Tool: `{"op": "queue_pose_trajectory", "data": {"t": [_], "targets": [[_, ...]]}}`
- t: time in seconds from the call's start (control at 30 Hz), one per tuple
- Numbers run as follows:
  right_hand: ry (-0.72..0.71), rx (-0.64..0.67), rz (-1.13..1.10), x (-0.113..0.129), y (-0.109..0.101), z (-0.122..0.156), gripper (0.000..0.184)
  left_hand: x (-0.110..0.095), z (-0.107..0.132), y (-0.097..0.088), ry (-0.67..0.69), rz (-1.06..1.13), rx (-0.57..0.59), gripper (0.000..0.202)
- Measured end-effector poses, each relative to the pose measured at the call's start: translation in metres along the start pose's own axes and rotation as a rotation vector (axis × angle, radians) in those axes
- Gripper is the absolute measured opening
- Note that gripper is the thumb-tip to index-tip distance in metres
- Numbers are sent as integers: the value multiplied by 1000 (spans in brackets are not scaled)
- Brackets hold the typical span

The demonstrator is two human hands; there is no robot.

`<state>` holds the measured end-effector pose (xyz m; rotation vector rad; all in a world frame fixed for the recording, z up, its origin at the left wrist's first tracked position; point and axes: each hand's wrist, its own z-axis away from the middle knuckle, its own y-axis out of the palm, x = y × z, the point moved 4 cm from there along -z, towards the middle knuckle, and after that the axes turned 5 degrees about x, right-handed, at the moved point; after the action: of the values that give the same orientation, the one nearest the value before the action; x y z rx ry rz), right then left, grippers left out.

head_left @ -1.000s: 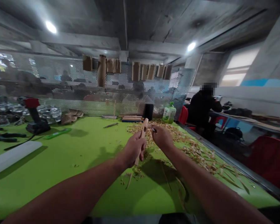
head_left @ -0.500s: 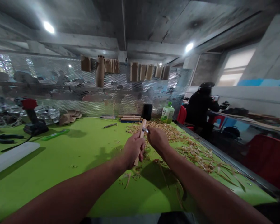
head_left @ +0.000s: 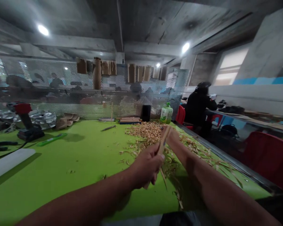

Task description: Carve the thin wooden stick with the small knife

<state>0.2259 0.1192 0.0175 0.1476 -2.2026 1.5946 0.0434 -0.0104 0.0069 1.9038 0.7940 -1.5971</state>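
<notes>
My left hand [head_left: 147, 166] is closed round a thin wooden stick [head_left: 163, 141] that points up and away over the green table [head_left: 80, 157]. My right hand [head_left: 173, 138] is beyond the stick's upper end, partly hidden by it and blurred by motion; its fingers look closed, and I cannot make out what they hold. Wood shavings [head_left: 148, 130] lie heaped on the table just past both hands and trail along the right edge.
A green bottle [head_left: 166, 113] and a black box [head_left: 146, 113] stand by the perforated metal screen [head_left: 61, 91]. A red power tool [head_left: 25, 122], a white board [head_left: 9, 160] and a green strip [head_left: 52, 139] lie at left. A person in black [head_left: 199, 105] sits at right near red chairs [head_left: 269, 153].
Both hands moved right and nearer. The stick tilted to the right, and my right hand slid up past its tip. The view shifted slightly left.
</notes>
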Motion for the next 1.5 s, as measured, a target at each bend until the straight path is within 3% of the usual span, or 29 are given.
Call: {"op": "queue_pose_trajectory", "data": {"t": [0.13,0.27,0.4,0.5,0.57,0.73,0.93,1.23,1.4,1.5], "targets": [[-55,-48,-324,3,8,-8,33,4,-9,-28,-25,56,-115,44],[-183,32,-710,25,23,1,43,8,-20,-55,32,68,-198,33],[-268,210,-1044,38,29,17,54,14,-25,-61,40,-4,-235,36],[-258,393,-1366,44,29,26,49,17,-27,-63,38,-108,-247,48],[-236,441,-1475,48,28,31,44,19,-28,-63,40,-159,-264,51],[-223,486,-1519,52,24,35,38,16,-28,-60,85,-187,-286,41],[-188,482,-1590,45,20,30,33,19,-24,-48,-3,35,-47,33],[-180,405,-1415,47,31,31,45,20,-30,-65,101,-98,-276,43],[-140,433,-1521,48,28,31,36,20,-28,-64,-17,-53,-204,25],[-120,405,-1541,43,24,27,34,22,-29,-66,-77,77,-182,36]]}}
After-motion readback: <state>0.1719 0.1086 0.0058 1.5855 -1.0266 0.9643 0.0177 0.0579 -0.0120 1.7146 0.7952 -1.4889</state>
